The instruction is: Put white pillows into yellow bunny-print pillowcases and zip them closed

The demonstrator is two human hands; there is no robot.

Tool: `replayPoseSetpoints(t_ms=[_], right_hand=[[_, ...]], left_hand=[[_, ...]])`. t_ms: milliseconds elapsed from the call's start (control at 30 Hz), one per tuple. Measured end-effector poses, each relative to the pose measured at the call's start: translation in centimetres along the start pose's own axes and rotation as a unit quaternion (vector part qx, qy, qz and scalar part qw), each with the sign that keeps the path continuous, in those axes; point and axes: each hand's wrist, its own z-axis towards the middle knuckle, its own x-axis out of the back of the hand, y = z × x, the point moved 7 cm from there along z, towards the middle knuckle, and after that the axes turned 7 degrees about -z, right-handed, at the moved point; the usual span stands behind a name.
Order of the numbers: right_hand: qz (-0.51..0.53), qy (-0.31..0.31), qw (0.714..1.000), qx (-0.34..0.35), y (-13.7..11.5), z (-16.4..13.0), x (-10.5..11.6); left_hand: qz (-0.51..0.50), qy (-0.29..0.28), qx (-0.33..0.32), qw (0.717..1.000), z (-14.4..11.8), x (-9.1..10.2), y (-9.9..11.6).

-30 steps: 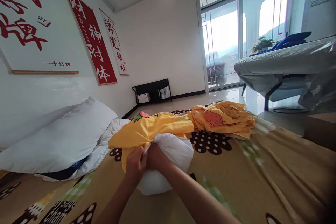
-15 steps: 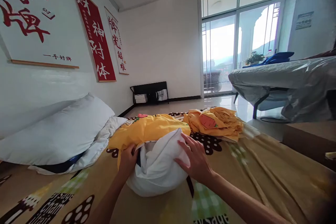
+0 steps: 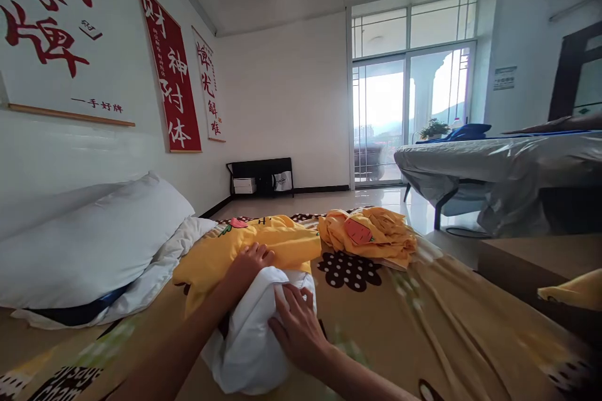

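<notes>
Steadying yellow cloth (image 3: 291,249), we judge: left hand (image 3: 253,261) atop, fingers curled | right hand (image 3: 300,327): fingers bent on white pillow (image 3: 251,348), likely bracing it | grip: we cannot tell

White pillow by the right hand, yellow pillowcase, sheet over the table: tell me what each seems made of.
White pillow: probably woven fabric, matte; soft folds and bulges suggest a filling, though that is hidden.
Yellow pillowcase: likely thin cotton-like cloth, matte; it creases loosely, and its pictures look printed.
Sheet over the table: seems thin plastic, shiny; crinkled highlights show it.
</notes>
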Motion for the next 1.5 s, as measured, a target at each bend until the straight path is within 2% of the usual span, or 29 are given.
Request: replayPoseSetpoints(t_ms=[67,200,300,400,467,533,600,667,700,733,800,867,933,1000,1067,1167,1300,1333,1400,1467,1500], right_hand=[[-0.007,0.028,1.0,-0.004,0.2,0.3,-0.1],[-0.043,0.074,0.996,0.005,0.6,1.5,-0.3],[-0.072,0.111,0.99,0.042,1.4,3.2,0.4],[-0.119,0.187,0.971,0.087,2.7,5.4,3.7],[-0.163,0.233,0.954,0.093,3.5,6.9,7.3],[-0.202,0.271,0.937,0.087,3.7,8.1,11.5],[-0.228,0.312,0.917,0.097,2.9,8.6,15.2],[-0.225,0.322,0.911,0.127,1.7,8.5,17.0],[-0.211,0.307,0.917,0.145,1.2,8.3,16.9],[-0.189,0.279,0.928,0.158,0.9,7.9,16.1],[-0.15,0.202,0.955,0.158,1.0,7.0,13.0],[-0.141,0.121,0.974,0.134,1.6,5.9,9.1],[-0.162,0.051,0.98,0.106,2.2,5.1,5.8],[-0.181,-0.002,0.979,0.092,2.4,4.6,4.0],[-0.184,-0.041,0.978,0.09,1.8,4.6,3.5],[-0.178,-0.084,0.973,0.116,-0.4,5.0,3.3],[-0.172,-0.086,0.973,0.129,-2.3,6.6,2.5],[-0.175,-0.085,0.975,0.105,-2.0,7.3,2.4],[-0.186,-0.084,0.979,0.015,-0.3,8.8,2.4],[-0.191,-0.076,0.976,-0.077,1.7,9.9,2.8],[-0.19,-0.07,0.974,-0.101,2.4,10.2,3.0]], left_hand=[[-0.003,0.005,0.015,1.0,0.6,0.1,-0.7],[0.001,-0.008,0.031,0.999,0.7,1.9,-1.8],[-0.044,-0.043,0.128,0.99,0.4,3.3,-3.5],[-0.101,-0.042,0.219,0.97,1.3,4.9,-4.4],[-0.13,0.001,0.256,0.958,2.7,6.6,-4.3],[-0.168,0.084,0.281,0.941,3.7,8.4,-4.0],[-0.197,0.192,0.307,0.911,3.3,9.5,-3.9],[-0.205,0.258,0.332,0.884,1.5,9.2,-3.7],[-0.204,0.261,0.338,0.881,0.5,8.6,-3.6],[-0.202,0.24,0.337,0.888,-0.2,7.6,-3.5],[-0.194,0.153,0.319,0.915,-1.1,5.7,-3.1],[-0.172,0.088,0.287,0.938,-1.0,4.8,-2.8],[-0.135,0.09,0.231,0.959,0.0,5.5,-2.5],[-0.089,0.122,0.159,0.976,1.1,6.9,-1.7],[-0.054,0.144,0.113,0.982,1.8,8.0,-0.9],[-0.077,0.169,0.119,0.975,1.9,8.8,-0.2],[-0.087,0.136,0.121,0.979,2.1,8.8,1.1],[-0.068,0.119,0.11,0.984,2.2,8.7,1.4],[-0.018,0.097,0.097,0.99,2.3,8.7,1.3],[0.026,0.099,0.113,0.988,1.9,8.9,0.3],[0.044,0.107,0.123,0.986,1.7,8.9,-0.4]])
